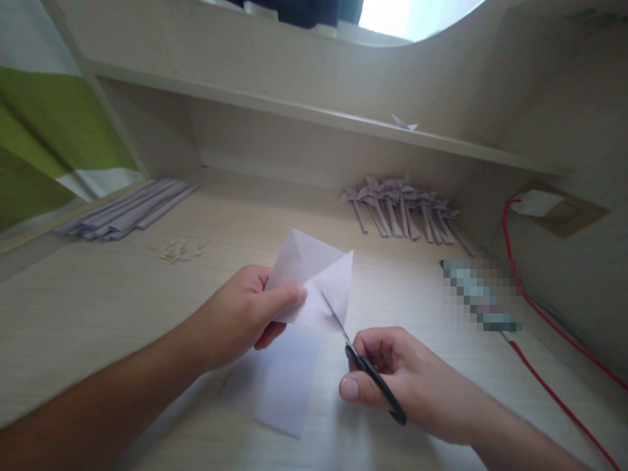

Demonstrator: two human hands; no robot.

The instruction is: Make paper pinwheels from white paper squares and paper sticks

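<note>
My left hand pinches a creased square of white paper between thumb and fingers, holding it above the desk. My right hand is closed around the black handles of a pair of scissors. The blades lie at the lower right part of the paper, pointing up and left toward its middle. Whether they are parted is too fine to see. Below the held paper, another flat white sheet rests on the desk.
Rolled paper sticks lie piled at the back left, near small pale bits. Several paper pinwheels are grouped at the back right, and a folded paper piece sits on the shelf. A blurred phone-like device with a red cable is at right.
</note>
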